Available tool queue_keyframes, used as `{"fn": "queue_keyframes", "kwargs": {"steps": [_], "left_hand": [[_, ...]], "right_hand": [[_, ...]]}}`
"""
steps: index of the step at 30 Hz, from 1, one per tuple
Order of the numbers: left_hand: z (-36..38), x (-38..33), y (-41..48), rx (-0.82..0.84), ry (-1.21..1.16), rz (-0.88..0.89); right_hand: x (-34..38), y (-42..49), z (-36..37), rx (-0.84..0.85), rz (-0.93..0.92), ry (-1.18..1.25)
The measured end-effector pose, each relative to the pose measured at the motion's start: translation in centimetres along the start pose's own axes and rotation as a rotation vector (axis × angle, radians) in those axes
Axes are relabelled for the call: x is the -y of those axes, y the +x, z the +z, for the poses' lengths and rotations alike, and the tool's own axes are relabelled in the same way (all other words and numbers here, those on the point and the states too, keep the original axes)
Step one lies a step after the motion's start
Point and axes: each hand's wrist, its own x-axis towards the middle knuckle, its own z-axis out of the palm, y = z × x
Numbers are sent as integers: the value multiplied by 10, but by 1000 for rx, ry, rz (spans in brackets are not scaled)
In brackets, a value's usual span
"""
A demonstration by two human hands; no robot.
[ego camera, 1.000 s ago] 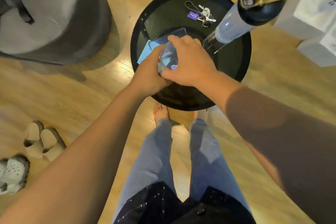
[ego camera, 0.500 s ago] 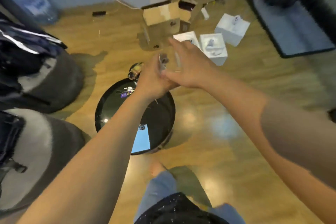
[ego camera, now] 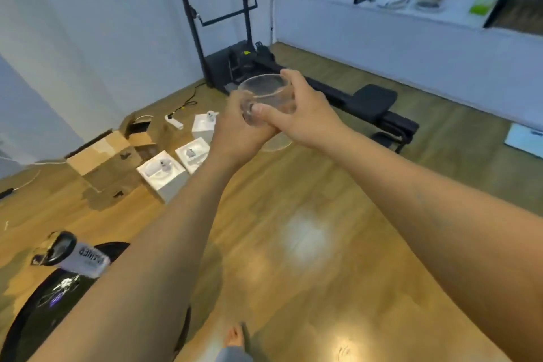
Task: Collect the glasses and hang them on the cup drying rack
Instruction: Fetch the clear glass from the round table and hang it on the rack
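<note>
A clear drinking glass [ego camera: 266, 91] is held upright at chest height in front of me, its open rim facing up. My left hand [ego camera: 235, 132] wraps its lower part from the left. My right hand [ego camera: 302, 114] grips it from the right, thumb across the front. A second clear glass rim [ego camera: 277, 144] seems to show below the hands; I cannot tell how it is held. No cup drying rack shows in this view.
A round black table [ego camera: 44, 320] with a water bottle [ego camera: 79, 257] and keys [ego camera: 63, 288] is at lower left. Cardboard box [ego camera: 102, 161] and white boxes [ego camera: 164, 173] lie on the wood floor. A black rowing machine [ego camera: 361, 100] and frame [ego camera: 217, 17] stand ahead. A white ledge [ego camera: 411, 9] runs along the right wall.
Both hands lifted the glass off the black table and carried it up. My view turned right and rose, so the table dropped to the lower left and the room's far corner came into sight.
</note>
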Motion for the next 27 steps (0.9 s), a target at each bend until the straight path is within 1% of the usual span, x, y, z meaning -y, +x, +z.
{"fn": "queue_keyframes", "kwargs": {"steps": [7,11,14,20,24,27], "left_hand": [[175,-84,36,316,15,148],[278,-113,66,479,-35,207],[352,-131,94,582,-73,246],[455,-180,174,733,-116,299],[514,-212,219,790,-156,362],[562,-227,241,819,-166,382]], "right_hand": [[-93,-43,-154,-315,184,-37],[-152,-52,-227,-476,291,-92],[-194,-46,-279,-566,383,-153],[-246,2,-377,-675,467,-209],[-276,29,-432,-773,463,-189],[-307,38,-469,-815,480,-204]]}}
